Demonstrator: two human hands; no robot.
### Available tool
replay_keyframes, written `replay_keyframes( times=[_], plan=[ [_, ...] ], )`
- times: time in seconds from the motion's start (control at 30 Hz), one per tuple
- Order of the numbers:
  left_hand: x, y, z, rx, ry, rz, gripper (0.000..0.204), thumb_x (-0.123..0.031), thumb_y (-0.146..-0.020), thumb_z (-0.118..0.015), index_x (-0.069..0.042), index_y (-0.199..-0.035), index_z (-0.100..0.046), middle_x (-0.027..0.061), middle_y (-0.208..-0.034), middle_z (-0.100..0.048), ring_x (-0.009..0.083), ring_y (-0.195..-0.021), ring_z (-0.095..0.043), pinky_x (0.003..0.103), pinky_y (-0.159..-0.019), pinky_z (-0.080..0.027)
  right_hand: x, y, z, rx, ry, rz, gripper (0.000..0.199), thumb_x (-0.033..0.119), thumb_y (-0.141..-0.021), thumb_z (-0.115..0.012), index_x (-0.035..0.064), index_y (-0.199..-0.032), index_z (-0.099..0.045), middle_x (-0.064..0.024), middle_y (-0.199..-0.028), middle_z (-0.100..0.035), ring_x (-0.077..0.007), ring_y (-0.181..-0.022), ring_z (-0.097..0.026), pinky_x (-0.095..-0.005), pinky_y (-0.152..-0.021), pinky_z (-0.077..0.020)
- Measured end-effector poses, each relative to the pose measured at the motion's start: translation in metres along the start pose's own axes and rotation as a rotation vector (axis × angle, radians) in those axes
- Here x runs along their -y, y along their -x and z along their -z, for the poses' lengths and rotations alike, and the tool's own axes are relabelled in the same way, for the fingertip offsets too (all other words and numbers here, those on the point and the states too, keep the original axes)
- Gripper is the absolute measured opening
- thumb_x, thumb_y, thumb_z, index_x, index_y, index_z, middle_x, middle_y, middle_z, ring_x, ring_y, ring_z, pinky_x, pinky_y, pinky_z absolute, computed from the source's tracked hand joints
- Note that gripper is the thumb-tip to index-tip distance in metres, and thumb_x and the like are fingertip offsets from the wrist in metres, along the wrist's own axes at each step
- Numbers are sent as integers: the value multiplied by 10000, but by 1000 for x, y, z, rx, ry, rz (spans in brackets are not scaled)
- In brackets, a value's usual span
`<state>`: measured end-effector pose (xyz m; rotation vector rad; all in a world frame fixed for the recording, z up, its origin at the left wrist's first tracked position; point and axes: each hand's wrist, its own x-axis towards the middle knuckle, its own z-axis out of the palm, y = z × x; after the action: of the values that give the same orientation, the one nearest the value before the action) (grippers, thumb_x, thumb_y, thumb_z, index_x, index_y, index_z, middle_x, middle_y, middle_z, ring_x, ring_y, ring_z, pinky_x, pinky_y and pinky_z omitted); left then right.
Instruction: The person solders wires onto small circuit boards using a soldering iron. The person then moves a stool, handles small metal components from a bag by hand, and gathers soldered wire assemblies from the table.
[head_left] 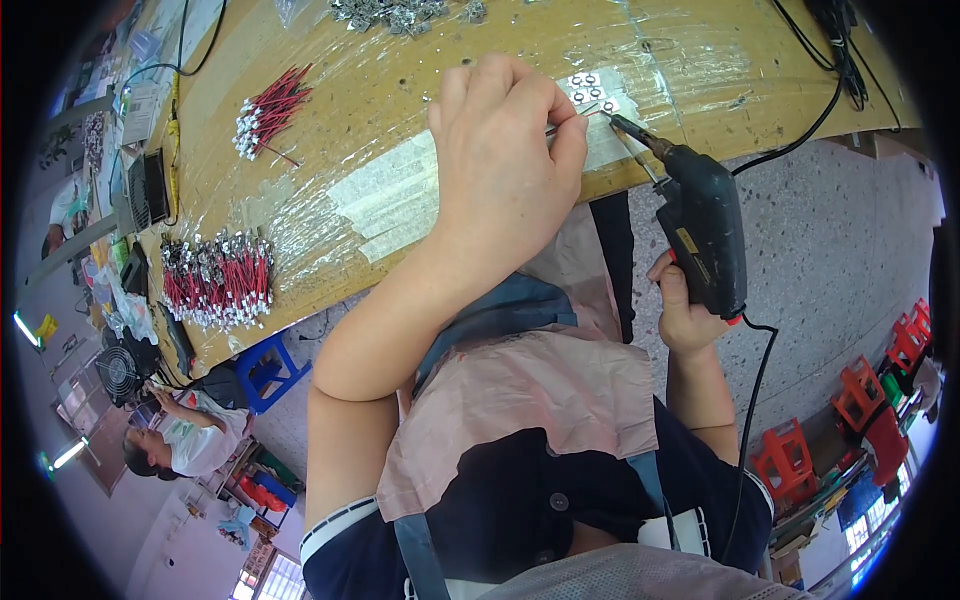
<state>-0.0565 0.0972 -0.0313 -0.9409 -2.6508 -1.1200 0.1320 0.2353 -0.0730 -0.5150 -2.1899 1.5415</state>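
My left hand is over the table, with thumb and forefinger pinched on a thin wire. The wire's end reaches to small metal parts set in rows on a whitish strip. In my right hand is a black soldering gun, gripped by its handle at the table's front edge. Its tip points left and meets or nearly meets the wire's end at the nearest part; exact contact is too small to tell. Pale tape lies on the tabletop beneath my left wrist.
Red wires with white connectors lie at left, with a larger pile of wires nearer the edge. Loose metal parts are heaped at the back. The gun's black cord hangs right. A co-worker sits far left by a blue stool.
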Motion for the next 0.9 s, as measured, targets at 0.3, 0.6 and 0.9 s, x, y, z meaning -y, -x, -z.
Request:
replay_keyframes(
  times=[0.3, 0.6, 0.9],
  plan=[
    [-6, -1, 0, 3, -61, 21, 78, -97, -727, -699, -68, -730, -626, 62, -878, -548, 248, -854, -479, 351, -781, -368, 2, -3, 2, 33, -145, 60, 351, 129, -886, -591, -87, -1143, -490, -152, -873, -603, -177, -603, -574, -280, -552, -460],
    [-6, 1, -1, -54, -26, -15, 102, -79, -693, -678, -87, -709, -577, 72, -887, -532, 281, -875, -477, 396, -748, -343, -3, -26, 21, 77, -1386, -332, 504, 354, -995, -397, -6, -1343, -342, -89, -1118, -528, -87, -487, -427, -240, -448, -358],
    [-11, 4, 2, -15, -55, 49, 115, -90, -711, -695, -81, -726, -582, 63, -901, -535, 269, -897, -475, 383, -780, -340, 3, -27, 26, 62, -1772, -550, 486, 358, -986, -418, 19, -1332, -374, -47, -996, -508, -85, -500, -427, -239, -467, -363]
  ],
)
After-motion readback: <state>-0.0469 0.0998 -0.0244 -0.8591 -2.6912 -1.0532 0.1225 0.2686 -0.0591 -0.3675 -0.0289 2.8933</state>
